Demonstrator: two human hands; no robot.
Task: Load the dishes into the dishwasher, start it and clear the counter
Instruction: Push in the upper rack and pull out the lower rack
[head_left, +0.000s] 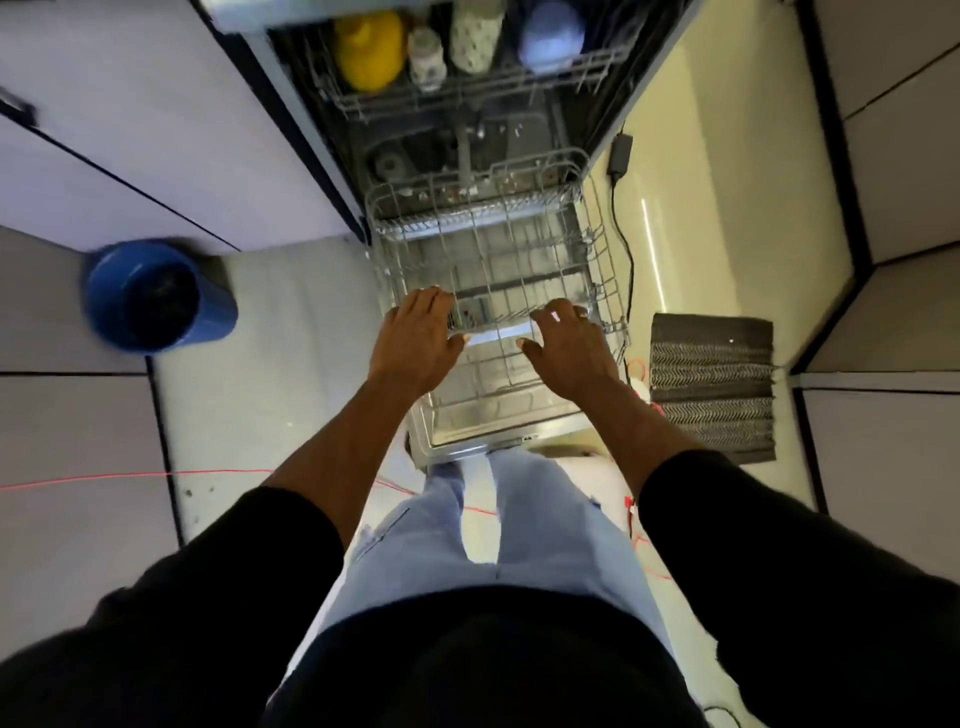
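Note:
The dishwasher stands open below me, its door (457, 441) folded down flat. The grey wire lower rack (597, 244) is drawn out over the door and holds no dishes. My left hand (418, 338) and my right hand (569, 348) are both at the rack's front rim, fingers curled over the wire, thumbs pointing inward. The upper rack (467, 98) further back carries a yellow cup (370, 49), a small glass jar (427, 60), a spotted tumbler (475, 34) and a pale blue cup (550, 34).
A blue bin (150, 296) with a dark liner stands on the floor to the left. A dark ribbed mat (714, 384) lies to the right. A black cable and adapter (621, 150) run beside the dishwasher. Thin red wires (208, 473) cross the floor near my legs.

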